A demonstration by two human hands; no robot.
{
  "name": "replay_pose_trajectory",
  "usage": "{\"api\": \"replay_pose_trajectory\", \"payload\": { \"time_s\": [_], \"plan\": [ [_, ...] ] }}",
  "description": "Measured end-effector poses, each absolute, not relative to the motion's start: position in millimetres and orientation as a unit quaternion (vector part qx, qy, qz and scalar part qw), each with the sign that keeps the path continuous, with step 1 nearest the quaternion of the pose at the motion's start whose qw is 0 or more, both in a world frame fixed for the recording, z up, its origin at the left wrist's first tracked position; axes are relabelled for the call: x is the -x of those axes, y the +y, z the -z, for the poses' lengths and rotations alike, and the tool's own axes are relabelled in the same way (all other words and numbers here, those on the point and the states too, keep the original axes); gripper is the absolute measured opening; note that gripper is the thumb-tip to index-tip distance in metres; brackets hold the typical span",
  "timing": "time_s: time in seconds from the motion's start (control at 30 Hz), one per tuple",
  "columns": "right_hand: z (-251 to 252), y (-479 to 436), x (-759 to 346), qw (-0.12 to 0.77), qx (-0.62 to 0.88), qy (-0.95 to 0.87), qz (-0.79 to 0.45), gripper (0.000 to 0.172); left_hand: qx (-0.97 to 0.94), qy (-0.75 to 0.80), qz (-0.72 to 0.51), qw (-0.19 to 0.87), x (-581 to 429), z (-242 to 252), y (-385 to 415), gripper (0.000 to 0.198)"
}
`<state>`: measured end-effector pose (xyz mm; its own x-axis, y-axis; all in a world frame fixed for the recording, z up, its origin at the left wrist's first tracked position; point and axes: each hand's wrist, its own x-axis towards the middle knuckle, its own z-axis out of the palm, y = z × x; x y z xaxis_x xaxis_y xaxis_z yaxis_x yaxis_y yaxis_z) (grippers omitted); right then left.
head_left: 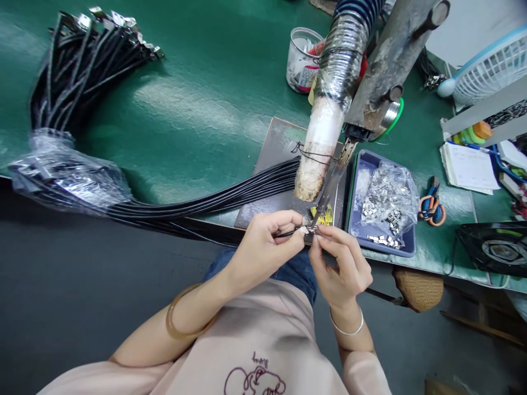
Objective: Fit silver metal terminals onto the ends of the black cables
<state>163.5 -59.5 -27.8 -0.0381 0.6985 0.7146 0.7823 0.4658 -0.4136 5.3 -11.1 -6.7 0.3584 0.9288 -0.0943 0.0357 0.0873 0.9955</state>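
Between the thumb and forefinger of my left hand (272, 241) is the end of a black cable (285, 235), its fingers closed. My right hand (341, 260) pinches a small metal connector (313, 227) at the cable's end; fingertips hide much of it. The two hands almost meet at the table edge. Just above the connector comes the thin tip of a mounted soldering iron (329, 189); whether it touches cannot be told. A bundle of black cables (206, 200) runs leftward, wrapped in clear plastic (74, 175), with metal plugs (119, 22) at its far end.
A fume hose (325, 120) hangs over a grey board (263, 164). On the right are a blue tray (354, 230) with bagged metal parts (391, 192), orange-handled cutters (432, 206), a notepad (469, 167) and a black fan (500, 249). A clear tub (300, 60) stands behind.
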Motion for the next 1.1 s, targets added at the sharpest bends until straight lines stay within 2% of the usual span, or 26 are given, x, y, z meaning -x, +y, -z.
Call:
{"api": "replay_pose_trajectory", "payload": {
  "time_s": [0.7,1.1],
  "plan": [
    [30.7,-61.3,-165.0,0.462,0.512,-0.723,0.035,0.023,-0.567,0.423,-0.346,0.616,-3.4,5.5,-7.9,0.011],
    [28.6,-58.7,-163.8,0.463,0.531,-0.709,0.01,0.024,-0.61,0.416,-0.366,0.566,-2.5,7.4,-11.2,0.015]
  ]
}}
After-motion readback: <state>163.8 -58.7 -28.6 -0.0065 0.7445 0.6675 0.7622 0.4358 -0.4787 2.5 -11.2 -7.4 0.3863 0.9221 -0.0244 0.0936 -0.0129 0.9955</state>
